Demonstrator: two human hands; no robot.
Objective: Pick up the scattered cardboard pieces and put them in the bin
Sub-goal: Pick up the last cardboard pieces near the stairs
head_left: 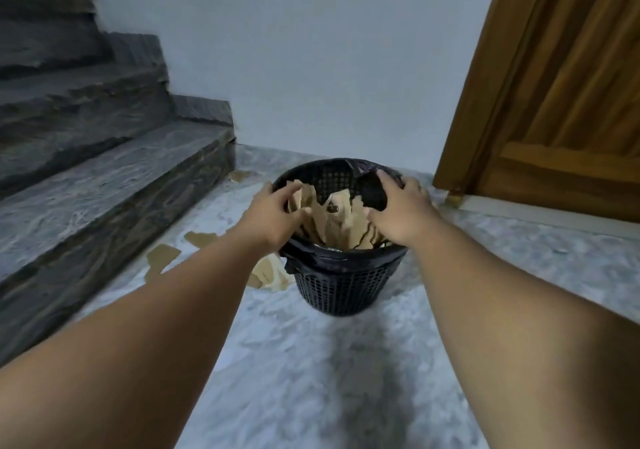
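A black mesh bin [341,286] stands on the marble floor, lined with a black bag [372,190] and stuffed with tan cardboard pieces [341,221]. My left hand [273,218] hovers over the bin's left rim with loosely curled fingers that touch the top of the cardboard inside. My right hand [403,211] is on the right rim, with fingers and thumb gripping a flap of the black bag. More cardboard lies on the floor: a pile [270,273] against the bin's left side, two scraps [162,256] [201,237] near the step, and one [239,175] further back.
Dark stone stairs [104,185] rise along the left. A wooden door [561,102] stands at the right, and a pale wall is behind the bin. Grey-white marble floor [311,379] stretches toward me in front of the bin.
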